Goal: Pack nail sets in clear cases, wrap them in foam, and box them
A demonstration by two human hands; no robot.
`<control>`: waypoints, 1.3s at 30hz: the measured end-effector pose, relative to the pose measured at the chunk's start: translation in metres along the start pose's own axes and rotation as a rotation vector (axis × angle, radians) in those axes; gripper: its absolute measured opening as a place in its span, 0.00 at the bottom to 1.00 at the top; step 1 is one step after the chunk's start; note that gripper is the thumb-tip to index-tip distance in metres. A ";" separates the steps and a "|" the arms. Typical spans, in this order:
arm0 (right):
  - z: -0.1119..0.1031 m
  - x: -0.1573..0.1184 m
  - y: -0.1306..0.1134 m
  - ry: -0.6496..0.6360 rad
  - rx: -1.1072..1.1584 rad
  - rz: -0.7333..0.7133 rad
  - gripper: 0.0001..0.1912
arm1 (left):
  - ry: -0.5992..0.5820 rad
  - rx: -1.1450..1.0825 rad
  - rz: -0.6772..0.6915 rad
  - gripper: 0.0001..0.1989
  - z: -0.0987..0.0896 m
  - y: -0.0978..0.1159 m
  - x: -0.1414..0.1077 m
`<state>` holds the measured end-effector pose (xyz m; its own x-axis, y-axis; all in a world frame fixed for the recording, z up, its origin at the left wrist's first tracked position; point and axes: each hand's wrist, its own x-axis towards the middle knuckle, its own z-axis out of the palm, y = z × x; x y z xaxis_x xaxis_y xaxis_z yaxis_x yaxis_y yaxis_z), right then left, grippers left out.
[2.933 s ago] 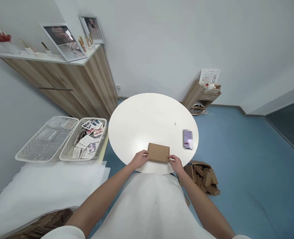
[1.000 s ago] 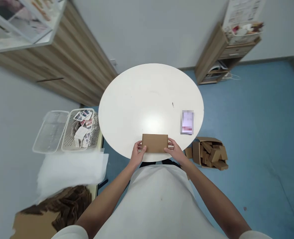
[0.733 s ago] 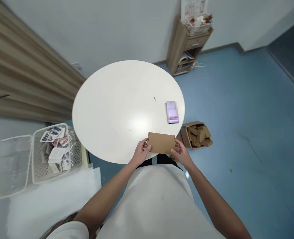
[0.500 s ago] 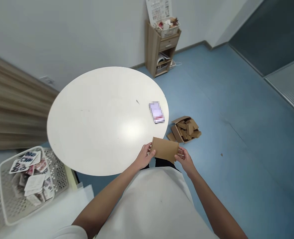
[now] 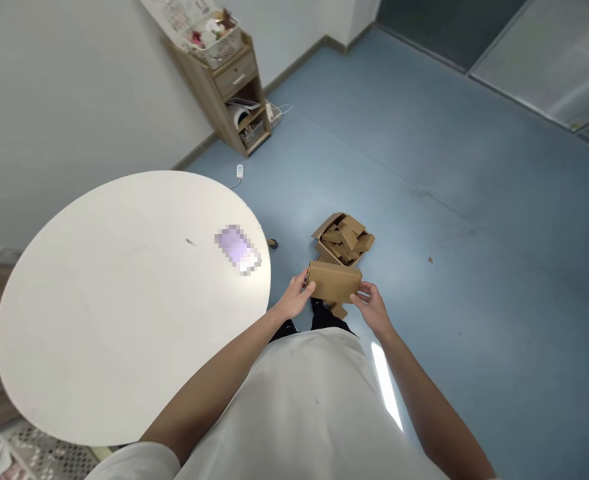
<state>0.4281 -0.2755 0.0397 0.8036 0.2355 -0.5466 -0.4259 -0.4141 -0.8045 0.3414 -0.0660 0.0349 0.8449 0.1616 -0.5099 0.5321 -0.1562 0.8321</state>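
Note:
A small brown cardboard box (image 5: 334,283) is held in front of my body, its flaps closed on the sides that show. My left hand (image 5: 297,297) grips its left end, thumb on the near face and fingers behind. At the right end my right hand (image 5: 371,307) holds it the same way, with its fingers partly hidden. Just beyond, on the floor, stands an open carton (image 5: 330,253) filled with several folded cardboard pieces (image 5: 347,237). More loose cardboard (image 5: 338,311) lies near my feet, partly covered by the held box.
To my left is a round white table (image 5: 124,320) with a blurred-out purple phone-like object (image 5: 238,249) on it. A wooden cabinet (image 5: 237,77) bearing a white basket (image 5: 214,40) stands against the wall. A perforated basket (image 5: 4,460) shows at bottom left. Blue floor (image 5: 449,280) extends right.
My view has turned to the right, so the table and cabinet sit farther left. The box has tilted in my hands, showing its long edge, and both hands still hold it.

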 end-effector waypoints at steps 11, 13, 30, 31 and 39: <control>-0.079 0.096 -0.028 0.164 0.201 0.010 0.34 | -0.094 0.250 0.115 0.33 0.043 0.088 0.137; -0.082 0.108 -0.031 0.185 0.214 0.014 0.38 | -0.074 0.276 0.147 0.32 0.046 0.094 0.150; 0.010 0.069 0.025 -0.161 -0.104 0.044 0.31 | 0.123 0.019 -0.103 0.26 0.014 -0.001 -0.006; 0.017 0.066 0.024 -0.192 -0.120 0.027 0.31 | 0.149 0.001 -0.106 0.26 0.012 -0.006 -0.018; 0.088 0.004 0.010 -0.464 -0.160 -0.134 0.22 | 0.479 -0.230 -0.088 0.26 -0.007 -0.043 -0.131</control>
<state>0.3907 -0.2015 0.0091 0.5616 0.6468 -0.5160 -0.2332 -0.4746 -0.8488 0.2076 -0.0733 0.0673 0.6492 0.5995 -0.4680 0.5283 0.0871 0.8446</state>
